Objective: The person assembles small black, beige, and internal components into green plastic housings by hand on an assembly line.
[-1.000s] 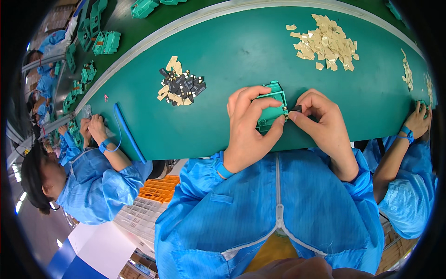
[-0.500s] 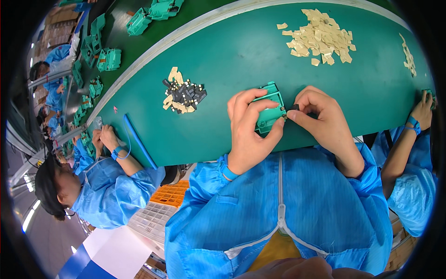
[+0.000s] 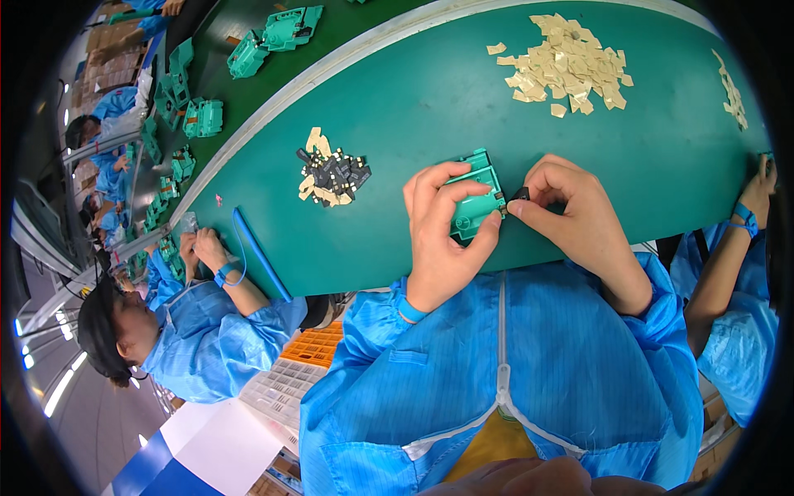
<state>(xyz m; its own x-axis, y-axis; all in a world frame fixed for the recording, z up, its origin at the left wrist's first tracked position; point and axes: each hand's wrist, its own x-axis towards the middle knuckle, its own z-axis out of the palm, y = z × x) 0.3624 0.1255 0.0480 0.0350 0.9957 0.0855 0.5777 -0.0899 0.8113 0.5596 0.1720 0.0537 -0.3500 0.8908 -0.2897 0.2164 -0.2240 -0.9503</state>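
My left hand [image 3: 442, 227] grips a green plastic housing [image 3: 478, 202], fingers over its far and left side and the thumb at its lower right. Close to the housing's right edge, my right hand [image 3: 566, 207] pinches a small black part [image 3: 520, 195] between thumb and forefinger. The black part is at or almost touching that edge; I cannot tell if it makes contact. Part of the housing is hidden under my left fingers.
Small black parts mixed with beige pieces lie in a pile [image 3: 332, 172] at left. A bigger heap of beige scraps [image 3: 566, 66] is at the far right. A blue strip [image 3: 260, 252] lies near a co-worker [image 3: 198, 314]. Green housings [image 3: 289, 29] stand beyond the pale rail [image 3: 331, 80].
My two hands keep nearly the same hold on the housing and the black part. The black part looks slightly turned. The whole view has shifted a little, with the surroundings appearing further right.
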